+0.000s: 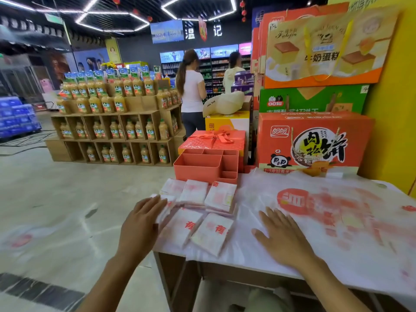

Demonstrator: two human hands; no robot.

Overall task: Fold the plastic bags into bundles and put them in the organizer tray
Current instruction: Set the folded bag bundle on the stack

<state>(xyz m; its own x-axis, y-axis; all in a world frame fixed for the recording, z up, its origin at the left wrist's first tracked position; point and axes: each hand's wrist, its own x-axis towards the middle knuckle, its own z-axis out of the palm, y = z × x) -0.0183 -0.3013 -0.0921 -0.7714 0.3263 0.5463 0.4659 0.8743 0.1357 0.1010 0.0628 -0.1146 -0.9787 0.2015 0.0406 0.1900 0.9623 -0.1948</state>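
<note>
Lying flat at lower right, the open right hand (283, 237) pins a bag (326, 210); the open left hand (141, 224) touches bundles (193, 193) that could slide off the table (236, 270).

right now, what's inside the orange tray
Nothing shows inside the tray: its big compartment and the small ones show only bare orange walls. The front wall hides the floors of the near compartments. The bundles lie in front of it.

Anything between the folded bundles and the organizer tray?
Nothing visible. The organizer tray stands right behind the back row of folded bundles, top open, no lid. The left hand touches the leftmost bundle; the right hand lies flat on the unfolded bags.
</note>
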